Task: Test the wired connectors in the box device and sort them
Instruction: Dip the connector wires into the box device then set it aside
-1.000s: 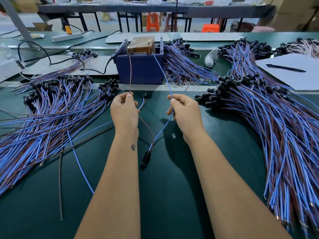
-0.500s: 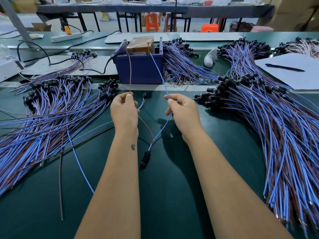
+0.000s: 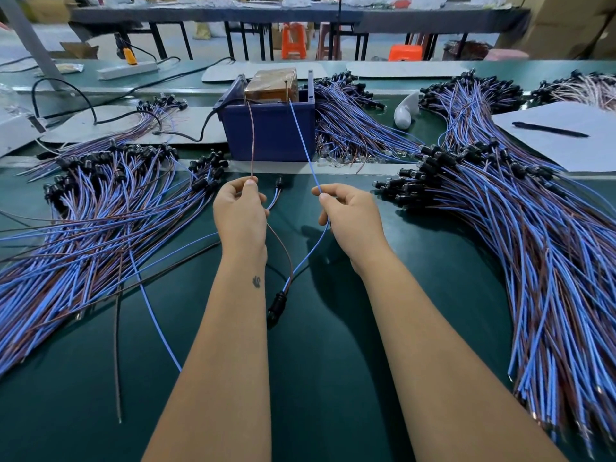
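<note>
Two wires are held up to the box at centre frame in the head view, our only view. Our left hand (image 3: 240, 211) pinches the brown wire (image 3: 252, 135) between thumb and fingertips, and our right hand (image 3: 350, 215) pinches the blue wire (image 3: 301, 138) the same way.

Against the frames from a moment ago, little has moved: the right hand has drifted a touch toward the middle, while both wire ends stay up at the top of the blue box (image 3: 270, 131), near the brown block (image 3: 273, 83) inside it. We judge that the test contact is being held, not yet released, so sorting of this piece has not begun.

Both wires are thin, round and flexible, with smooth plastic jackets. They loop down between our wrists and join at a black connector (image 3: 277, 303), a small ribbed barrel lying on the matte green table (image 3: 333, 378).

Lower left of the frame holds one fanned pile of wires (image 3: 83, 228); the right side holds a larger pile (image 3: 533, 245), its black connector ends pointing toward the box. We cannot tell which pile is the tested one.
</note>
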Available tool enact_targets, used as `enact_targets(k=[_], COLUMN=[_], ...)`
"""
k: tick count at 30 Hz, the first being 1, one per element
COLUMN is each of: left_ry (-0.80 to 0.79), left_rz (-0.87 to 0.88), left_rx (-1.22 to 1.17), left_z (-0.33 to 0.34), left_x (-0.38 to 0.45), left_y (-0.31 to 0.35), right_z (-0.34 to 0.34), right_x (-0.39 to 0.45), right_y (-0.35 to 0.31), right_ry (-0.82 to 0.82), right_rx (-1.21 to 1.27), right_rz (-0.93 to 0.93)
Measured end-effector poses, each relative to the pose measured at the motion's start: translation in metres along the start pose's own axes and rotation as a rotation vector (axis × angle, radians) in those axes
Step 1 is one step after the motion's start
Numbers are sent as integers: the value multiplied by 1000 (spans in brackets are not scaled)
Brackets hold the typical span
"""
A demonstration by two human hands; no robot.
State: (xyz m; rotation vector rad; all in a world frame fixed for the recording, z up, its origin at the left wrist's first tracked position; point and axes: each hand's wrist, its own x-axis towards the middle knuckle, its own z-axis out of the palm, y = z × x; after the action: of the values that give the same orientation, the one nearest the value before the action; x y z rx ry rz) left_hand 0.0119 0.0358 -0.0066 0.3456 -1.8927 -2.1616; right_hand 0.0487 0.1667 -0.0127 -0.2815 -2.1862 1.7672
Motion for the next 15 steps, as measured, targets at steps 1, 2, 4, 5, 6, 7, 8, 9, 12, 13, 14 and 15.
enact_targets(k=[1,2,4,5,6,7,8,9,12,13,14,15], left_ry=[0,1,0,-2,-3,-3,-3,-3,-5,-5,-5,-4], left_rz=[0,0,0,0,-1,-3,-5,-7,-11,-12,-12,-13], left_rx=[-1,-3,-3,-3,-2,-1,-2,-3,-5,-5,-5,-6], left_z=[0,0,-1,-1,-1,-1,-1,0,-1,-1,-1,-1], left_x=[0,0,0,0,0,0,0,0,0,0,0,0], left_y=[0,0,0,0,0,0,1,1,1,1,1,1], right_z=[0,0,1,1,1,1,1,1,2,2,2,2], right_x=[0,0,0,0,0,0,0,0,-1,-1,-1,-1], right_y=[0,0,1,1,1,1,1,1,0,0,0,0], right_ry=[-2,-3,-3,-3,-3,-4,-4,-2,0,0,-1,-1], right_rx=[-3,-5,-5,-5,-6,-8,-11,-14,-15,-13,-14,-15], right_rz=[-2,-3,-3,-3,-3,-6,-10,-14,-15,-14,-15,-16])
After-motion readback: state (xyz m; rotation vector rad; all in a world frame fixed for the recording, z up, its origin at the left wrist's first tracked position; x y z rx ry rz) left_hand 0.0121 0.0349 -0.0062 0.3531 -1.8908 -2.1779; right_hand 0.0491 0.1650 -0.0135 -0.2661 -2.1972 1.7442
